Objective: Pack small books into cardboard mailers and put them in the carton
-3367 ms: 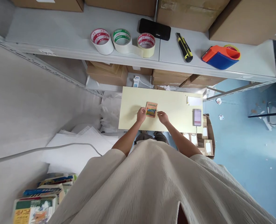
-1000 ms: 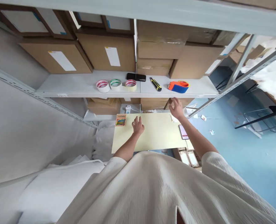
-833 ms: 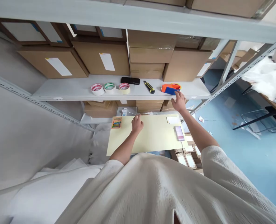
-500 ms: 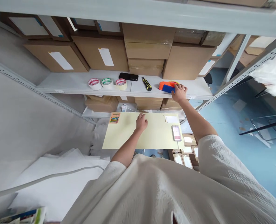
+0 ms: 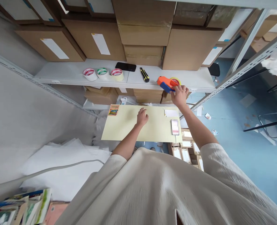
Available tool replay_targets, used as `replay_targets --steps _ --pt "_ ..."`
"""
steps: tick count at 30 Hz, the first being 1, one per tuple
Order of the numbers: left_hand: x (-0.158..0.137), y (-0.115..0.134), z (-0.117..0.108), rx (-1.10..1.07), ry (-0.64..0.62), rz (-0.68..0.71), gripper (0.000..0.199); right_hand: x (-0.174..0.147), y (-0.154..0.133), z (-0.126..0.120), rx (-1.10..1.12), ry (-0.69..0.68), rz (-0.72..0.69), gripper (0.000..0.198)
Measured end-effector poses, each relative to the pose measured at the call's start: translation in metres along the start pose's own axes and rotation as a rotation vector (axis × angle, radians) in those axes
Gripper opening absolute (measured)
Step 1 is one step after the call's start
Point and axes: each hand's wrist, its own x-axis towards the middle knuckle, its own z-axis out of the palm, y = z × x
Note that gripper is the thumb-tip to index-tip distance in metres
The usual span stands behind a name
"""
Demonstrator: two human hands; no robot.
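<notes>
My right hand (image 5: 179, 96) grips an orange and blue tape dispenser (image 5: 167, 83) at the front edge of the shelf. The dispenser is tilted, and a yellow-rimmed tape roll shows on it. My left hand (image 5: 142, 117) is over a pale yellow board (image 5: 122, 128), fingers loosely bent and apart, holding nothing. Whether it touches the board I cannot tell. On the shelf lie a black and yellow utility knife (image 5: 144, 75), a black phone (image 5: 125, 67) and three tape rolls (image 5: 103, 73).
Cardboard boxes (image 5: 185, 50) line the back of the shelf (image 5: 63, 70). On the board are a phone with a cable (image 5: 175, 127), a white label (image 5: 171, 113) and an orange card (image 5: 113, 110). White sheets (image 5: 65, 168) lie at left. A metal upright (image 5: 246, 75) stands at right.
My right hand has tilted the tape dispenser and brought it out over the shelf's front edge. The view has shifted down; my left hand stays over the board.
</notes>
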Motion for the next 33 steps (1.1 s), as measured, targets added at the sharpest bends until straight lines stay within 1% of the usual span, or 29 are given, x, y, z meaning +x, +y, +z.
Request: replay_targets --steps 2,4,6,9,12,15,17,19,23,27,33 --pt "-0.001 -0.002 0.003 0.003 -0.032 -0.013 0.054 -0.037 -0.013 0.003 0.028 -0.029 0.023 0.053" --pt "-0.004 -0.006 0.007 0.006 -0.067 -0.027 0.054 -0.074 -0.027 0.014 0.052 -0.113 0.060 0.052" --pt "-0.007 -0.012 0.012 0.006 -0.096 -0.040 0.054 -0.109 -0.040 0.032 0.072 -0.243 0.120 0.052" --pt "-0.015 -0.026 0.020 -0.003 -0.131 -0.060 0.054 -0.158 -0.053 0.066 0.134 -0.416 0.252 0.049" --pt "-0.026 -0.042 0.028 -0.007 -0.164 -0.082 0.053 -0.198 -0.059 0.098 0.175 -0.534 0.391 0.039" --pt "-0.036 -0.056 0.034 0.005 -0.188 -0.099 0.052 -0.228 -0.062 0.119 0.186 -0.589 0.465 0.032" --pt "-0.041 -0.063 0.036 0.014 -0.205 -0.103 0.051 -0.240 -0.064 0.126 0.193 -0.577 0.486 0.030" --pt "-0.045 -0.068 0.037 0.020 -0.223 -0.107 0.051 -0.244 -0.065 0.131 0.195 -0.558 0.504 0.030" --pt "-0.048 -0.076 0.035 0.025 -0.241 -0.110 0.049 -0.240 -0.066 0.139 0.172 -0.575 0.538 0.034" --pt "-0.047 -0.083 0.031 0.028 -0.234 -0.107 0.049 -0.235 -0.065 0.148 0.140 -0.610 0.541 0.036" --pt "-0.047 -0.094 0.030 0.013 -0.225 -0.113 0.048 -0.241 -0.062 0.159 0.120 -0.634 0.530 0.036"
